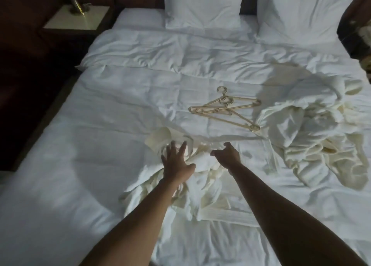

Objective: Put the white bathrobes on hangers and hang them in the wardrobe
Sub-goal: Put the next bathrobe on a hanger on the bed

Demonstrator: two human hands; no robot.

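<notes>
A wide bed with a rumpled white duvet is seen from its foot, and two white pillows are propped at the headboard. To the left of the bed a bedside table is made out in the dark, with a brass lamp base stood on it. On the right side of the duvet a crumpled white bathrobe is heaped, well apart from both hands. A second bathrobe is bunched in the near middle of the bed, and it is over this one that both bare arms are stretched. The left hand is laid flat on the robe's upper folds, fingers spread and straight, cloth showing beyond the fingertips and beside the thumb. The right hand is held at the robe's far right edge with the fingers curled under; whether cloth is pinched in them cannot be told. Just beyond the hands, between the two robes, two beige plastic hangers are laid crossed on one another, untouched, their hooks pointed towards the pillows.
</notes>
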